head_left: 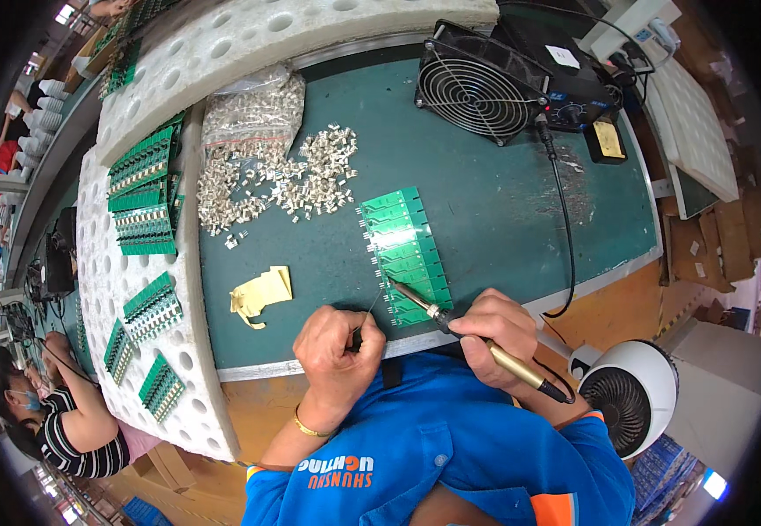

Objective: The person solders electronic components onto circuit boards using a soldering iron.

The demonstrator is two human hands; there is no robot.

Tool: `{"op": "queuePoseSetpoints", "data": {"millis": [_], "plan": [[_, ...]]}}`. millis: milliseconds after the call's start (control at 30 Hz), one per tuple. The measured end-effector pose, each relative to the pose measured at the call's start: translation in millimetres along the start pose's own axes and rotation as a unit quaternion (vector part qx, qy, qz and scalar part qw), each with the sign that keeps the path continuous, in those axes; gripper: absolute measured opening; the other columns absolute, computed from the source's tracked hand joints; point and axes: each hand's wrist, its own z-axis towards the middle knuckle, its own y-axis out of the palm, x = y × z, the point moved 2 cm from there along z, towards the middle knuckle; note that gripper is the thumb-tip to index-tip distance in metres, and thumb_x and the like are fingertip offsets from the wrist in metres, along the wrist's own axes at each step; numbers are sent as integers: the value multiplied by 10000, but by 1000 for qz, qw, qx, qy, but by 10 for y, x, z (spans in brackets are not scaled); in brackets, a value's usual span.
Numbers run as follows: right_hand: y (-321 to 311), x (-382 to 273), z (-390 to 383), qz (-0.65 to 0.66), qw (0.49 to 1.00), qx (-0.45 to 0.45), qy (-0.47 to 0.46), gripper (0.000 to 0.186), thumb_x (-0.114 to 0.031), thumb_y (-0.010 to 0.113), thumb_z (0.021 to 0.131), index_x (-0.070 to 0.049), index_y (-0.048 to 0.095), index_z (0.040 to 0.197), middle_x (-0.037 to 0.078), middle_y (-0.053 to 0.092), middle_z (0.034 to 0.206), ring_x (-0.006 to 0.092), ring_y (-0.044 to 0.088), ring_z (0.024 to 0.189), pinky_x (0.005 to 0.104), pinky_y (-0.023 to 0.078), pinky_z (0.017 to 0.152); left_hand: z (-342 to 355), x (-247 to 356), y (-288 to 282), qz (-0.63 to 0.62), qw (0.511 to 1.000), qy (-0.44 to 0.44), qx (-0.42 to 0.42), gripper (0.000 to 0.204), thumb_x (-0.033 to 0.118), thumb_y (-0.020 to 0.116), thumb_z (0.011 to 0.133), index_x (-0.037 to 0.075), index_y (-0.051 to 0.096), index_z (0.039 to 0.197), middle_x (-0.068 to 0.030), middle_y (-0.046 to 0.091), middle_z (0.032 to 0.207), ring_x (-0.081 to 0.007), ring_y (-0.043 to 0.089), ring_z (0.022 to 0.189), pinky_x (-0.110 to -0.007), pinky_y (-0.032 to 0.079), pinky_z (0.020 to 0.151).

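A green circuit board panel [414,263] lies flat on the bench in front of me, with small pale connectors along its left edge. My right hand [496,331] grips a soldering iron [514,364] like a pen. Its tip is at the panel's left edge, near the lower end; whether it touches is too small to tell. Closed in a pinch, my left hand [338,352] holds a thin solder wire [373,307] that points up toward the iron's tip. A yellow piece of tape or paper [262,294] sits left of that hand.
Loose white connectors [319,171] spill from a clear plastic bag [258,110]. Finished-looking board strips [145,223] stand on white foam [192,351] at left. A black fan [477,92], soldering station [573,96] and yellow sponge [608,140] occupy the back right. The iron's cord [566,228] crosses the right side.
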Motion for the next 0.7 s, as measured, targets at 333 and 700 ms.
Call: {"op": "queuePoseSetpoints", "data": {"millis": [333, 700], "plan": [[23, 8, 17, -1, 1000, 12, -2, 107, -5, 632, 808, 12, 656, 910, 106, 606, 716, 224, 541, 559, 333, 450, 509, -10, -8, 3, 2, 1000, -2, 2, 164, -52, 719, 688, 38, 583, 676, -35, 455, 563, -140, 439, 472, -286, 337, 449], [20, 4, 30, 3, 1000, 15, 7, 89, -74, 672, 850, 4, 666, 892, 96, 625, 699, 209, 553, 533, 328, 443, 508, -4, -4, 7, 5, 1000, 3, -2, 157, -53, 720, 676, 37, 592, 675, -42, 470, 568, -146, 442, 470, -290, 341, 448]]}}
